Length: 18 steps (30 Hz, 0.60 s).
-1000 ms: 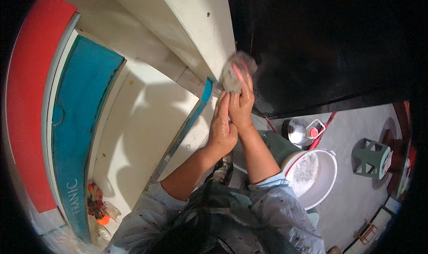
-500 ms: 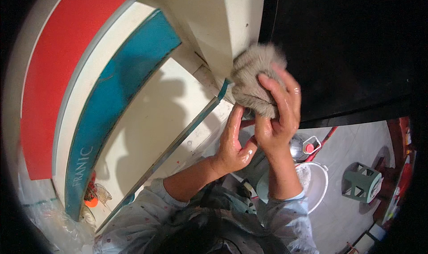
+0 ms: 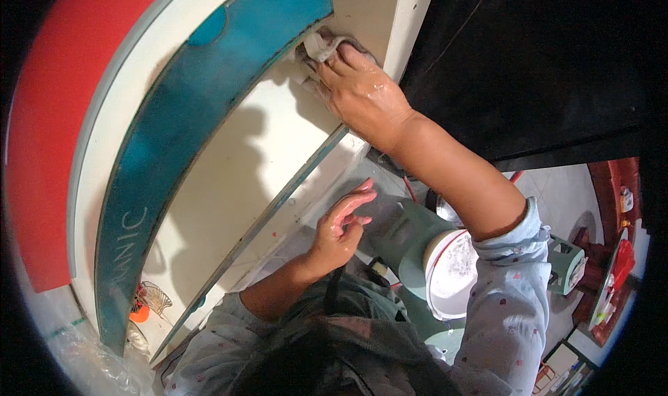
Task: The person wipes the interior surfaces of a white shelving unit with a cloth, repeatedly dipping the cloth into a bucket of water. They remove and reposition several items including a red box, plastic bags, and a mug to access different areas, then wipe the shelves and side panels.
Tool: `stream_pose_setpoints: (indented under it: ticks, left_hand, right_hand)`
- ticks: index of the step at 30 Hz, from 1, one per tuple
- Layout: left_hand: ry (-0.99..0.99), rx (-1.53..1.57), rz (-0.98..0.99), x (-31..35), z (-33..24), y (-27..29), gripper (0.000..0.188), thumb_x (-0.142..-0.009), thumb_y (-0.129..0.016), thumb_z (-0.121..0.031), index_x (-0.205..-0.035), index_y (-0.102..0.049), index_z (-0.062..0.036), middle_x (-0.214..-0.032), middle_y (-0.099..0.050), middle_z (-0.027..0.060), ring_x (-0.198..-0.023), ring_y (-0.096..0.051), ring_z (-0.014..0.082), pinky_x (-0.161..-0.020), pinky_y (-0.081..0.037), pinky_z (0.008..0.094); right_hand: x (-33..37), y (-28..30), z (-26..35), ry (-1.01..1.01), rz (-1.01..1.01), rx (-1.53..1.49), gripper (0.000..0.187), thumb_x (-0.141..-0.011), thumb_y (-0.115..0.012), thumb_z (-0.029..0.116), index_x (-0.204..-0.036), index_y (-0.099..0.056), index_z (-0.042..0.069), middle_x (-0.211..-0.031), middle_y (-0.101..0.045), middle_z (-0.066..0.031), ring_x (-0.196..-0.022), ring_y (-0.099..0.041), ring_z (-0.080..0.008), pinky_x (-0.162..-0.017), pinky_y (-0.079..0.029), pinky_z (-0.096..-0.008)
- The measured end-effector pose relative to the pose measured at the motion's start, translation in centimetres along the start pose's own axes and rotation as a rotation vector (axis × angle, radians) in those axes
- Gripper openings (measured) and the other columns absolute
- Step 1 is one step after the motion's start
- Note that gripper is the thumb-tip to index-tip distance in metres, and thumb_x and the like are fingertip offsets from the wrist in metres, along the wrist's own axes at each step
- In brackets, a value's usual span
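Note:
In the upper middle, my right hand is wrapped round a fluffy grey cloth. It presses the cloth into the corner where the curved teal panel meets a cream upright. The skin of this hand looks wet. My left hand hangs lower, in front of the white shelf surface and its thin edge strip. Its fingers are loosely bent and apart, with nothing in them. The part of the cloth under my right palm is hidden.
A white bucket with foamy water stands low at right, beside a green stool. A large black panel fills the upper right. An orange ornament and clear plastic sheeting lie at lower left.
My right hand has carried the cloth up and left, from the cream upright's edge into the corner by the teal panel. My left hand has dropped away from it. The view has shifted.

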<state>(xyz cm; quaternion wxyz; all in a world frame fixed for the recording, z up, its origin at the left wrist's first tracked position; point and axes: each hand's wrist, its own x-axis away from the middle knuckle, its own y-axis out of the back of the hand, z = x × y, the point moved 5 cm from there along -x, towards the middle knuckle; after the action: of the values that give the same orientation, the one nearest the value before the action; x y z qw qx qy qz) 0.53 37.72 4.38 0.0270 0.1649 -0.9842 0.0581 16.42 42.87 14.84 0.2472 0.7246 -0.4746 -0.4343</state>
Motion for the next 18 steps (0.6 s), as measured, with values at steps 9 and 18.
stream_pose_setpoints:
  ticks: [9,18]
  left_hand:
    - [0.149,0.075,-0.015,3.1,5.0,1.6,0.050,-0.082,-0.035,0.016,-0.127,-0.044,-0.0038,-0.142,-0.039,0.0099,-0.126,-0.045,0.0195,-0.093,-0.045,0.0318]
    - [0.093,0.121,0.004,-1.2,4.0,0.0,0.045,-0.084,-0.038,0.013,-0.126,-0.045,-0.0029,-0.138,-0.043,0.0098,-0.124,-0.047,0.0217,-0.091,-0.046,0.0334]
  right_hand:
    - [3.5,-2.8,2.7,-0.049,0.110,-0.198,0.014,-0.072,-0.055,0.014,-0.077,-0.067,0.009,-0.087,-0.058,-0.0032,-0.089,-0.054,-0.0180,-0.083,-0.038,-0.0296]
    - [5.3,4.9,-1.7,-0.054,-0.134,-0.190,0.018,-0.068,-0.055,0.015,-0.080,-0.066,0.006,-0.086,-0.056,-0.0047,-0.089,-0.053,-0.0203,-0.087,-0.040,-0.0324]
